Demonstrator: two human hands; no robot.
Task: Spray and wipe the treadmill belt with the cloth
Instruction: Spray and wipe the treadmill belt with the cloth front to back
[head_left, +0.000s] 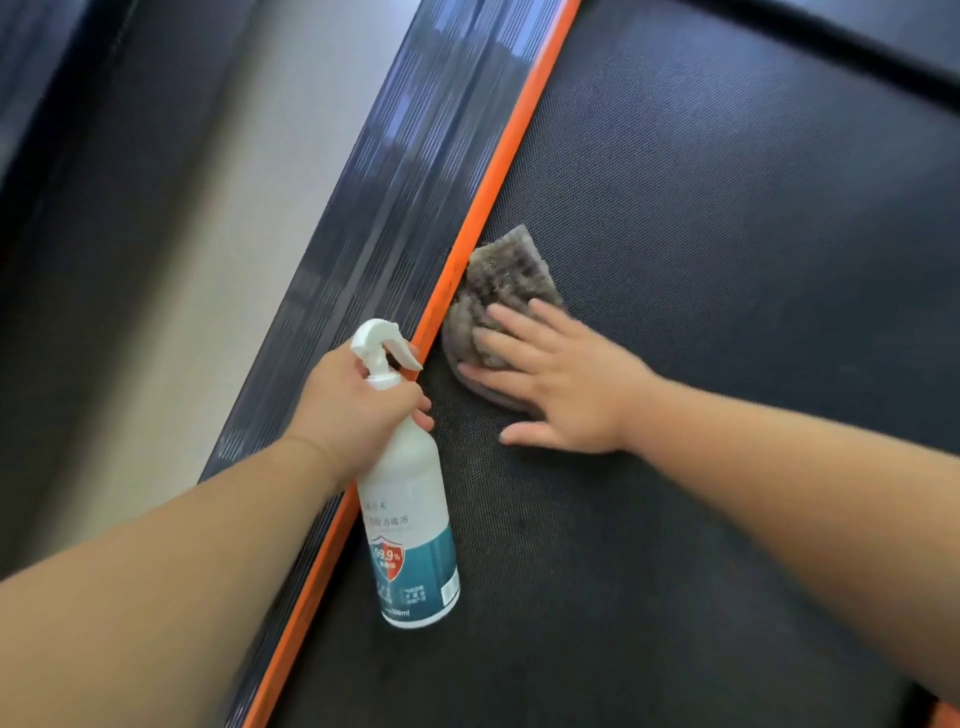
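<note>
treadmill belt (701, 260): dark, textured | cloth (498, 275): lying on it, touching orange strip (498, 171)

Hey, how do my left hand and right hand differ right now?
The left hand grips the spray bottle by its neck; the right hand lies flat, pressing the cloth on the belt. The left sits by the orange strip; the right is further onto the belt. Both are bare.
</note>
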